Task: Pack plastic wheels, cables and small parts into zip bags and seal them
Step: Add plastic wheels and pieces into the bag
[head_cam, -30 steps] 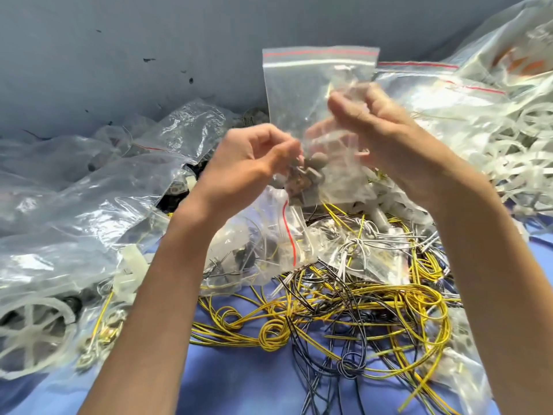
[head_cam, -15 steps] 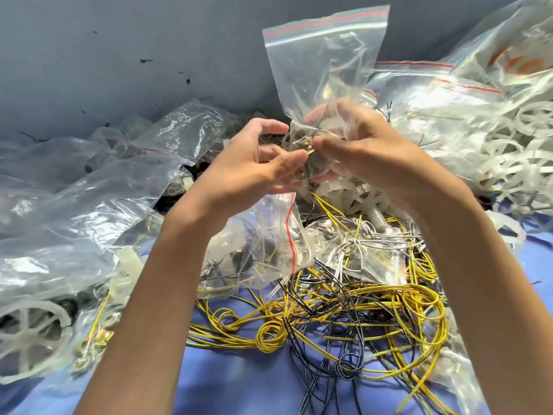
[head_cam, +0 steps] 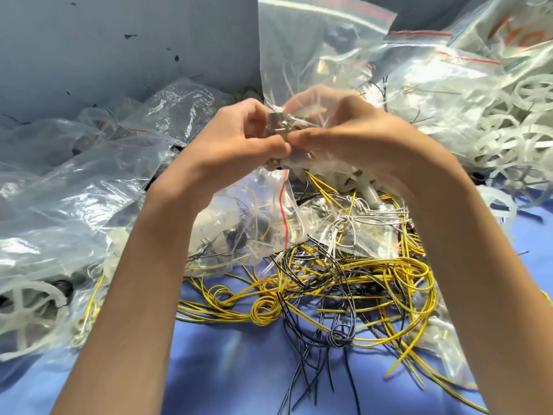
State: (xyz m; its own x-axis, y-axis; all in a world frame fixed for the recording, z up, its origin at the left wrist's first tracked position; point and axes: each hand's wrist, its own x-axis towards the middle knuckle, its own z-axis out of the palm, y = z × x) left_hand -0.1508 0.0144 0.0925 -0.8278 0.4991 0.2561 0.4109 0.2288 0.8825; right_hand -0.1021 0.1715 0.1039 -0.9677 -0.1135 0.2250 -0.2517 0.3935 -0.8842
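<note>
A clear zip bag with a red stripe at its mouth stands upright above the pile. Small metal parts sit bunched in its bottom. My left hand pinches that bottom bunch from the left. My right hand grips the same bunch from the right, with some fingers behind the plastic. The thumbs of both hands meet just below the parts. Yellow and black cables lie tangled on the blue surface beneath my hands.
White plastic wheels are heaped at the right, and one wheel lies in a bag at the lower left. Crumpled clear bags cover the left side. A filled bag lies under my wrists. A grey wall stands behind.
The zip bag has risen higher in view and tilted. Both hands closed in together on the parts at its bottom; the right hand dropped from the bag's middle to its base.
</note>
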